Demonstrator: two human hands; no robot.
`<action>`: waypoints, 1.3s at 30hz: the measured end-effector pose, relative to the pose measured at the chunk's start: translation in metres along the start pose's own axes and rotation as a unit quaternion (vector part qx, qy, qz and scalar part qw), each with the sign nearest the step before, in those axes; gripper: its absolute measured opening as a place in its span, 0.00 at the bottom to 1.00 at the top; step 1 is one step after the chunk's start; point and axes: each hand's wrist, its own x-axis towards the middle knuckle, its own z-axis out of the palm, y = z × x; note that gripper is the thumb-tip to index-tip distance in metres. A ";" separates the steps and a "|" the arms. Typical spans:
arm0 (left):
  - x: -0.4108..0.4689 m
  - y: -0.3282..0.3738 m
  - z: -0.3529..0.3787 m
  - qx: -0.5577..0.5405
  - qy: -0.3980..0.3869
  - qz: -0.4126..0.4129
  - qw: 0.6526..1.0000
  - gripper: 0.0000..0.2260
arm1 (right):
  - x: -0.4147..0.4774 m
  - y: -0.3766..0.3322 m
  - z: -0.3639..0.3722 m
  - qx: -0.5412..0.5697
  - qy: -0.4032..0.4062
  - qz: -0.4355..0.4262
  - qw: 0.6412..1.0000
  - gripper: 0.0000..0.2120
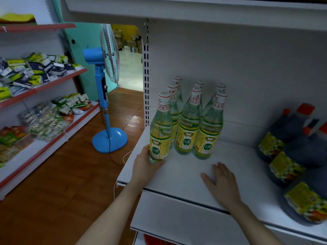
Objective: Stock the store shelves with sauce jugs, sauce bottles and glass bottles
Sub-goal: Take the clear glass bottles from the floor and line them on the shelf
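On shelf [185, 175], left end — sets down bottle [160, 135], gripped low in curled left hand [143, 166]; rests right hand [223, 183] flat, empty. Next — probably align with row [188, 131], then release.

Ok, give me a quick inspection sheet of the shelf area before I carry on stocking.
Surface: white shelf, front strip bare.
Job's things: glass bottles upright in rows at the left; dark sauce jugs at the right.
Clutter: nothing seen.
Hands: left hand grips the base of the front-left bottle; right hand rests flat on the shelf, holding nothing.
Cables: white cord and black cord on the floor by the shelf's left end.
Surroundings: blue standing fan, side shelves of packets.
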 end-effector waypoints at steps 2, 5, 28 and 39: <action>-0.001 0.000 0.000 0.000 0.002 0.002 1.000 0.26 | -0.001 0.000 0.000 0.004 0.002 0.000 1.000 0.31; -0.001 -0.001 0.001 0.001 0.012 0.005 1.000 0.26 | -0.001 -0.001 0.000 0.006 0.003 -0.001 1.000 0.31; -0.090 0.001 0.003 0.185 0.178 -0.061 0.965 0.31 | -0.005 -0.001 -0.017 0.093 -0.047 -0.120 0.987 0.30; -0.273 -0.073 -0.001 0.263 0.168 -0.310 0.898 0.36 | -0.099 -0.077 0.012 0.152 -0.192 -0.442 0.863 0.29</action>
